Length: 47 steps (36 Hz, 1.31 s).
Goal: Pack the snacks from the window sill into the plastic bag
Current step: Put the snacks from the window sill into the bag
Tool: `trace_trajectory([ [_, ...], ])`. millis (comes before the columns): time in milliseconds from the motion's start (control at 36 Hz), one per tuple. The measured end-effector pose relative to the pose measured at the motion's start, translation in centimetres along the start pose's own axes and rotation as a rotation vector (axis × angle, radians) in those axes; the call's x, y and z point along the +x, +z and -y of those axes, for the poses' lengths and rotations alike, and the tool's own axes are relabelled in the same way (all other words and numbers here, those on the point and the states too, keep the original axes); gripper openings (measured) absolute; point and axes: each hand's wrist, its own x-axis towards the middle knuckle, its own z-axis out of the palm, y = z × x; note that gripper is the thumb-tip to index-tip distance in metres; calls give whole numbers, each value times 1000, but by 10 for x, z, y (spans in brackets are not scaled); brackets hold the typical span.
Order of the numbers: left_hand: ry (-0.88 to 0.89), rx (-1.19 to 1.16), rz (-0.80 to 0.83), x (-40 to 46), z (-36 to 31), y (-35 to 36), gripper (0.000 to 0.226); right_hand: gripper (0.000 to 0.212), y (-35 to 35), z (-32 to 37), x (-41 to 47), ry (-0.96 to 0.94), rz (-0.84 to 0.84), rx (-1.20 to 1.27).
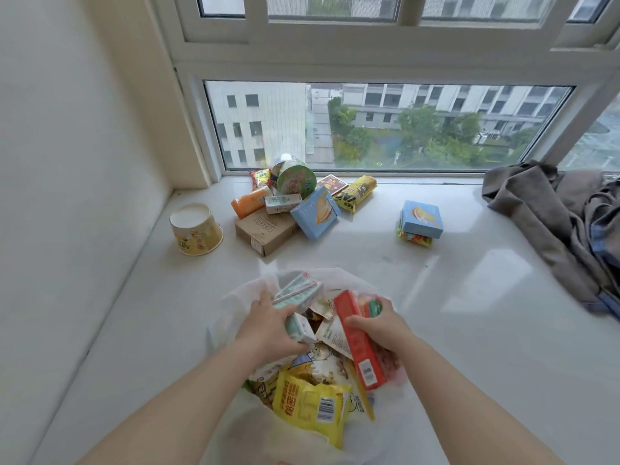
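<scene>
Plastic bag (235,298): left hand (268,325) gripping carton (297,310); right hand (380,325) gripping red box (360,344).

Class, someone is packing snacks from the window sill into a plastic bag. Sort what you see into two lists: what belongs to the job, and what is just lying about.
Job:
plastic bag
left hand holding small carton
right hand holding red box
snack pile
blue box
yellow cup

Lying about:
grey clothes

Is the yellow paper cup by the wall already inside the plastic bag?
No, the yellow paper cup stands upside down on the window sill, well apart from the plastic bag.
</scene>
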Motion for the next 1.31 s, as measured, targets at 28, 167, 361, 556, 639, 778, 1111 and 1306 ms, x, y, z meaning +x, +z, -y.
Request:
trace_trajectory([
  [28, 27, -3, 8, -1, -5, 4, 80, 103, -5, -8, 1, 39, -28, -21],
  [167, 145, 60, 89, -5, -27, 25, 80, 96, -22, -37, 8, 130, -78, 205],
  [361, 10, 191, 228, -2, -15, 53, 83, 100, -16, -36, 1, 58, -32, 167],
  [556, -54, -55, 145, -5, -2, 65, 80, 108, 5, -12, 3, -42, -49, 171],
  [639, -126, -308, 23, -7, -2, 66, 52, 108, 16, 0, 3, -60, -69, 179],
  [778, -424, -525, -330, -6, 1, 64, 34, 111, 33, 17, -1, -118, -81, 106],
  [1111, -788, -816, -317, 14, -2, 61, 14, 109, 50, 19, -10, -116, -134, -108],
  [1306, -936, -1031, -401, 20, -2, 51, 42, 111, 54, 21, -9, -109, -137, -136],
])
